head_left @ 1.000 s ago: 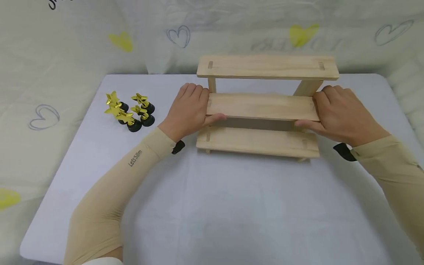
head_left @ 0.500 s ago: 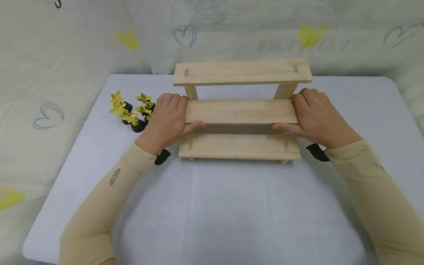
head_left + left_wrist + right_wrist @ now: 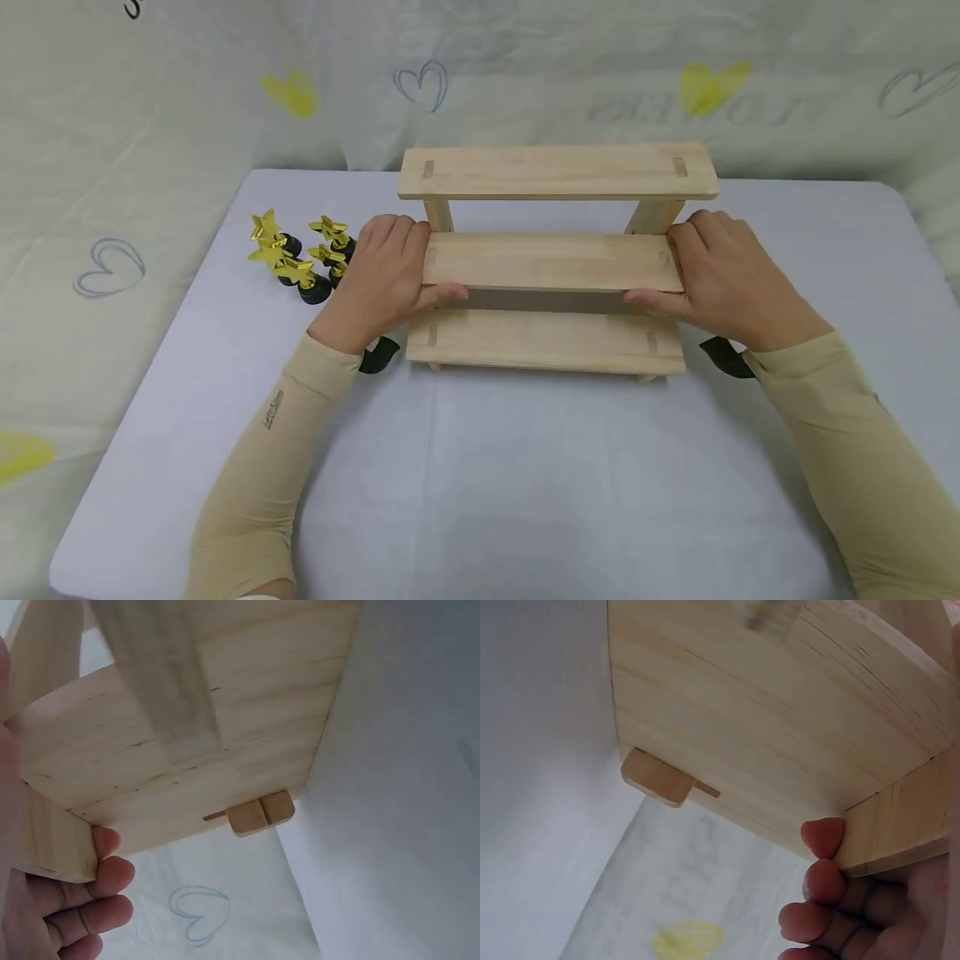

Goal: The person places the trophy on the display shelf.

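A three-tier stepped wooden shelf [image 3: 551, 260] of pale, unpainted boards stands on the white-covered table [image 3: 517, 492]. My left hand [image 3: 382, 279] grips the left end of its middle board, the thumb along the front edge. At the other end of that board, my right hand [image 3: 738, 279] holds on the same way. The left wrist view shows fingertips [image 3: 112, 876] curled round the board's end [image 3: 56, 832] beside a side panel. Likewise, in the right wrist view, fingertips [image 3: 825, 881] wrap under the board end [image 3: 900, 817].
Several gold star trophies [image 3: 292, 268] on black bases stand close left of my left hand, partly hidden by it. Behind the table hangs a pale curtain [image 3: 525, 75] with heart drawings. The shelf's top board [image 3: 558, 172] rises near the table's back edge.
Both hands have shifted the shelf leftward, toward the trophies, and slightly nearer to me, and it sits straighter. Over the last half second it has barely moved. Both grips stay the same.
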The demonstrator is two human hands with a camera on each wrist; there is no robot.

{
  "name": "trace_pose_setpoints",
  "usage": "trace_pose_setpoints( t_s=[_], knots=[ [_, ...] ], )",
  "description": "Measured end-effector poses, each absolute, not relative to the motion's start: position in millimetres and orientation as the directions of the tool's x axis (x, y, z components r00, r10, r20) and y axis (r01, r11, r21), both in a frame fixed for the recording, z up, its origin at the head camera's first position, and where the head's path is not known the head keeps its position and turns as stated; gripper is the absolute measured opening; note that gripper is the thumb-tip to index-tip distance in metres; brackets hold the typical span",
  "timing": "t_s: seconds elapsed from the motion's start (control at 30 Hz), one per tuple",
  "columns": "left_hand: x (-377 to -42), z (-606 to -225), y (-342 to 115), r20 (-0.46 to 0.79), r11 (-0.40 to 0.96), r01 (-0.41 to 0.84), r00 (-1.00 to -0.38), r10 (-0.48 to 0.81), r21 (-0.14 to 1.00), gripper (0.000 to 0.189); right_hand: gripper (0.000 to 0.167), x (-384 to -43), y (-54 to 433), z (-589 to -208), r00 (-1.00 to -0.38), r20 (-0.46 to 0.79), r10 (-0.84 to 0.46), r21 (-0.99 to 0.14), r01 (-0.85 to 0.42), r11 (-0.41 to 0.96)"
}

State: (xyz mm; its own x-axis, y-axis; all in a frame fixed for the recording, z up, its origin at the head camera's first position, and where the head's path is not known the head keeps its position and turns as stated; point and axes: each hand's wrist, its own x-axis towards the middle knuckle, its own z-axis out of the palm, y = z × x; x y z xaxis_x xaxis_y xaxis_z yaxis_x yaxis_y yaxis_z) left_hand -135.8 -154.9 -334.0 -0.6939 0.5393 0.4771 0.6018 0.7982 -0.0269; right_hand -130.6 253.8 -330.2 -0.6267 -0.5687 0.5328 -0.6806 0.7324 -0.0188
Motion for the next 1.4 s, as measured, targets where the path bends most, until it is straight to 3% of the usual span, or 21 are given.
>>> trace_pose_setpoints(
  t_s=[0.3, 0.53, 0.77, 1.1, 1.4],
  knots=[
    [-135, -329, -152, 0.427, 0.827, 0.561, -0.754, 0.499, 0.022, 0.106, 0.103, -136, 253, -329, -0.623, 0.536, -0.570, -0.063, -0.702, 0.709],
    [-136, -328, -154, 0.419, 0.812, 0.582, -0.745, 0.519, 0.031, 0.105, 0.103, -127, 253, -330, -0.656, 0.514, -0.552, -0.076, -0.676, 0.733],
    [-138, -324, -156, 0.433, 0.806, 0.592, -0.733, 0.525, 0.026, 0.106, 0.101, -129, 253, -328, -0.600, 0.572, -0.559, -0.031, -0.697, 0.716],
    [-141, -316, -158, 0.460, 0.799, 0.600, -0.720, 0.520, 0.036, 0.107, 0.105, -128, 256, -325, -0.645, 0.549, -0.531, -0.065, -0.666, 0.743],
    [-135, -307, -184, 0.557, 0.801, 0.596, -0.683, 0.472, 0.052, 0.088, 0.105, -131, 250, -329, -0.620, 0.573, -0.535, -0.040, -0.674, 0.738]
  ],
)
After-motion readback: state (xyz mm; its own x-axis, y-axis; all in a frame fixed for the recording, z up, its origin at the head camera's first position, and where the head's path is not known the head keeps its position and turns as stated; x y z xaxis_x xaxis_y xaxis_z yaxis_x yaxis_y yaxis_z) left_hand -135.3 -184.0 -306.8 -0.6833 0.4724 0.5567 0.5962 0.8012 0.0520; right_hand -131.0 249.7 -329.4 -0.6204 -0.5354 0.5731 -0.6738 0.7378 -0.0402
